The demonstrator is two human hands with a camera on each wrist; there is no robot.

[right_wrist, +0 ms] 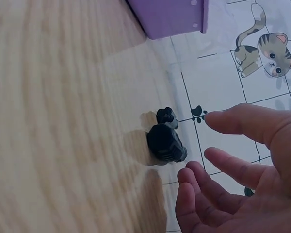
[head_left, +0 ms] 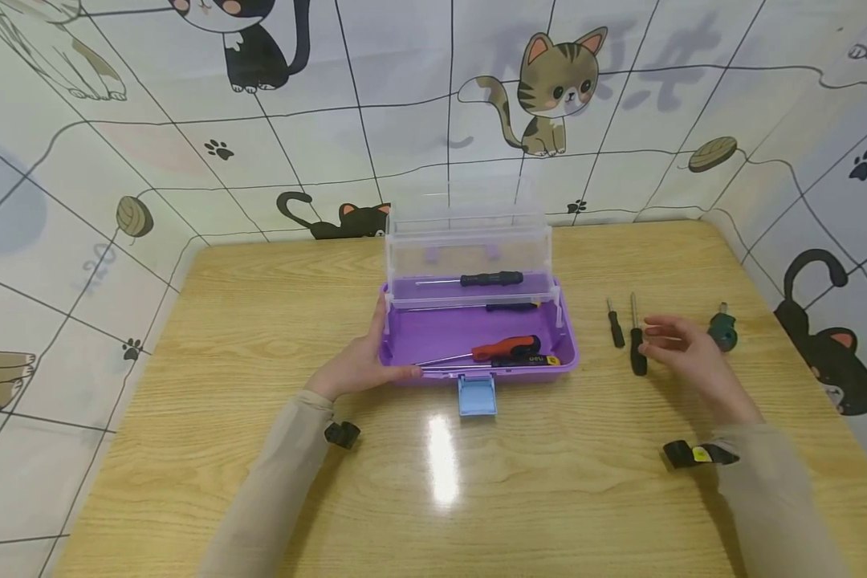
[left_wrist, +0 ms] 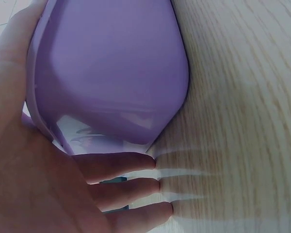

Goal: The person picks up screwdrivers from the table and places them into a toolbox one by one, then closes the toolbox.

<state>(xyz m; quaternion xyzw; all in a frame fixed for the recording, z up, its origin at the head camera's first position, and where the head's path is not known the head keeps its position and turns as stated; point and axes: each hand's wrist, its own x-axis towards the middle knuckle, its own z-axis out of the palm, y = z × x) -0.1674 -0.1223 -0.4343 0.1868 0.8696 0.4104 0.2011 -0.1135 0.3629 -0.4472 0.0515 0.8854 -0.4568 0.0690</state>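
Under both arms spreads a wooden table (head_left: 274,321), and on it, just to the right of the left hand (head_left: 354,365), sits a purple toolbox (head_left: 448,331) with its clear lid (head_left: 470,261) raised. The left hand lies against the box's near left corner, thumb by the front rim, its other visible fingers straight; the thin plastic looks light and stiff, likely to slide unless braced. The right hand (head_left: 689,361) is partly open, thumb apart from loosely bent fingers, with nothing in it. Inside the box, well left of that hand, rests a red-handled screwdriver (head_left: 504,348). The larger black screwdriver (head_left: 637,353) lies just left of the right hand's fingertips, its shaft pointing away from the person. It should be light, rigid and hard to break, its handle ridged enough not to slip; the middle of the handle is the best hold. Beyond it to the left is a smaller black screwdriver (head_left: 616,331), and just past the knuckles a stubby green driver (head_left: 723,333).
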